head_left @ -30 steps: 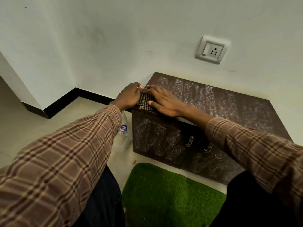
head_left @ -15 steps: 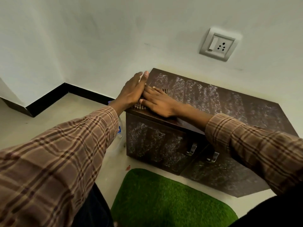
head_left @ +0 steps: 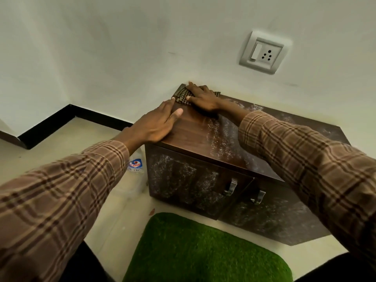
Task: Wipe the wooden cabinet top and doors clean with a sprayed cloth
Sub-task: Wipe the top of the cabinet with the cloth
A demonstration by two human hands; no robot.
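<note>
The right hand lies flat, fingers spread, pressing the checked cloth onto the far left corner of the wooden cabinet top, against the wall. Just nearer than it, the left hand rests palm down with fingers together on the cabinet's left edge, fingertips just beside the cloth. Between the hands the wood shows dark and clean; to the right of the right forearm, and below on the doors, white residue covers the surface.
</note>
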